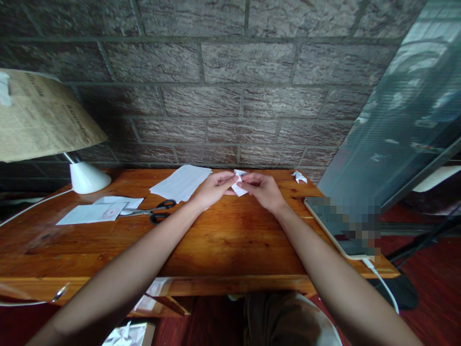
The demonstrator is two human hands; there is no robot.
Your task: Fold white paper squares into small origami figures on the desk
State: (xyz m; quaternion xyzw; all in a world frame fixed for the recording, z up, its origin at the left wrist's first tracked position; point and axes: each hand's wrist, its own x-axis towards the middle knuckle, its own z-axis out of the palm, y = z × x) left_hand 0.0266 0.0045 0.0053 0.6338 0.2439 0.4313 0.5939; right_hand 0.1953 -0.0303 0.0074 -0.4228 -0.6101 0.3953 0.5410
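Observation:
A small folded piece of white paper [239,185] is pinched between my two hands above the back middle of the wooden table. My left hand [218,186] grips its left side with thumb and fingers. On the other side, my right hand [261,189] has its thumb and fingertips pressed on the paper. Parts of the folds are covered by the fingers. A stack of white paper sheets [180,182] lies just left of my left hand. Scissors [154,210] with black handles rest nearer me, their blades partly among cut paper pieces [90,214].
A lamp [88,175] with a newsprint shade stands at the left. A folded paper figure [298,177] sits at the back right. Along the right edge lies a tablet [334,226] with a white cable [383,283]. A brick wall [223,105] rises behind the table [230,245].

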